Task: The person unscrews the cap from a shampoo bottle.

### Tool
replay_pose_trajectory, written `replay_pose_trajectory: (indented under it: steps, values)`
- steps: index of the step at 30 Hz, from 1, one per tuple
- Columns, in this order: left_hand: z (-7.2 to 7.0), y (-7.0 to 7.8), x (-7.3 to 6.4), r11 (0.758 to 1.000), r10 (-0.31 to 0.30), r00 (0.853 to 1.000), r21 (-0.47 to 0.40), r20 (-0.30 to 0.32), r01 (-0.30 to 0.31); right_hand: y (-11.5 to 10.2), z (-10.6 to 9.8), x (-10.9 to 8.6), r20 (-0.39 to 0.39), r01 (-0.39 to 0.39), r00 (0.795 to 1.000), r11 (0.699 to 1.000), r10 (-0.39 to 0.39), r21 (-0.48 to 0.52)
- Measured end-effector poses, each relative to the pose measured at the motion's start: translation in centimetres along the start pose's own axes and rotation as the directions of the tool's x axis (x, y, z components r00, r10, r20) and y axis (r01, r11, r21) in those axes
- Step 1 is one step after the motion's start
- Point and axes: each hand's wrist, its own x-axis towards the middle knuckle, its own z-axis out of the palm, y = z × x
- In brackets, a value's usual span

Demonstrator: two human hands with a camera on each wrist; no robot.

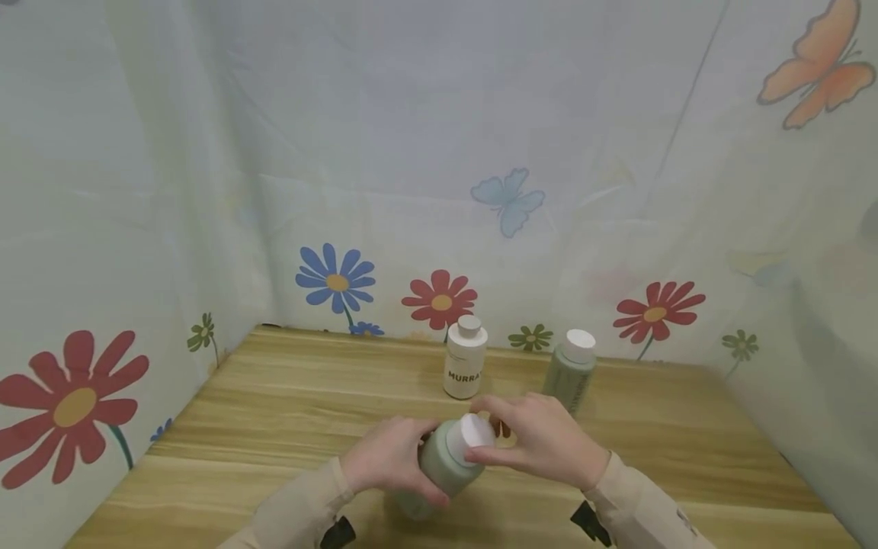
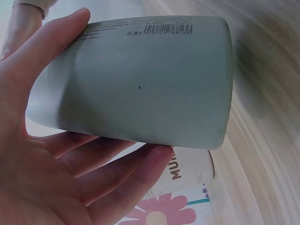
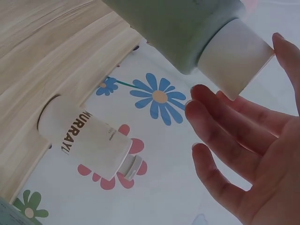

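A pale green bottle (image 1: 442,461) with a wide white cap (image 3: 236,58) is tilted over the front part of the table, its cap end up and toward the right. My left hand (image 1: 391,457) grips the bottle's body, thumb on one side and fingers on the other; a barcode shows near its base in the left wrist view. At the top, my right hand (image 1: 549,442) has its thumb and fingers curled about the cap, with thumb tip and index finger at the cap's edge. The other right fingers are bent and spread beside it.
Behind the hands a white bottle (image 1: 465,370) with dark lettering and a cap stands upright on the wooden table (image 1: 329,381). To its right stands another green bottle (image 1: 568,381) with a white cap, partly behind my right hand. A flower-printed curtain (image 1: 384,152) encloses the back and sides.
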Motion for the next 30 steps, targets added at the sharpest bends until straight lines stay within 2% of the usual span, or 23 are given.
replay_pose_trajectory:
  steps: [3,9,13,22,24,26,30]
  values:
    - [-0.09,0.02,-0.05,1.000,-0.009,1.000,0.009,0.000,0.009,0.05,0.20,0.04,-0.033,0.036,0.999,0.999,-0.036,-0.005]
    - [-0.13,-0.02,-0.14,1.000,-0.004,1.000,0.005,-0.007,0.004,0.04,0.38,0.02,-0.083,0.114,0.989,0.990,-0.122,-0.087]
    - [-0.17,-0.10,-0.19,1.000,0.009,1.000,0.001,-0.023,-0.009,0.17,0.27,0.07,-0.079,0.189,0.977,0.975,-0.199,-0.113]
    - [-0.17,-0.44,-0.19,1.000,0.019,1.000,-0.014,-0.008,-0.020,0.56,0.10,0.18,-0.046,0.345,0.936,0.936,-0.349,-0.072]
    - [-0.14,-0.49,-0.16,1.000,0.020,1.000,-0.009,-0.006,-0.020,0.58,0.11,0.15,-0.043,0.351,0.934,0.934,-0.355,-0.072]
    - [-0.13,-0.48,-0.11,1.000,0.021,1.000,-0.009,-0.003,-0.022,0.53,0.08,0.06,-0.032,0.334,0.941,0.940,-0.337,-0.064]
    - [-0.15,-0.44,-0.02,1.000,0.025,1.000,-0.012,-0.004,-0.025,0.25,-0.07,-0.07,0.008,0.199,0.980,0.980,-0.199,0.002]
